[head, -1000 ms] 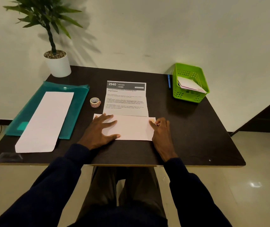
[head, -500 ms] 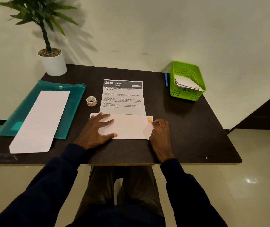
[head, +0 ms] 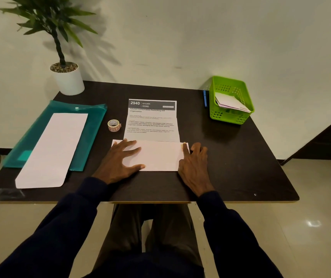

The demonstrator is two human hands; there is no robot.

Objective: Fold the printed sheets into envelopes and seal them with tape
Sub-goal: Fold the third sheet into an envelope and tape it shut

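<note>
A printed sheet point(head: 152, 121) lies in the middle of the dark table point(head: 230, 157), its near part folded up into a white flap point(head: 160, 155). My left hand point(head: 120, 159) rests flat on the flap's left half, fingers spread. My right hand point(head: 193, 163) presses the flap's right edge, its index fingertip on the top right corner where a small piece of tape sits. A roll of tape point(head: 114, 125) stands just left of the sheet.
A teal plastic folder point(head: 92, 125) with a long white sheet point(head: 52, 149) on it lies at the left. A green basket point(head: 230, 100) holding folded papers stands at the back right, a blue pen point(head: 205, 98) beside it. A potted plant point(head: 66, 75) occupies the back left corner.
My right index finger has slid up the flap's right edge to the taped top corner. My left hand has stayed flat on the flap.
</note>
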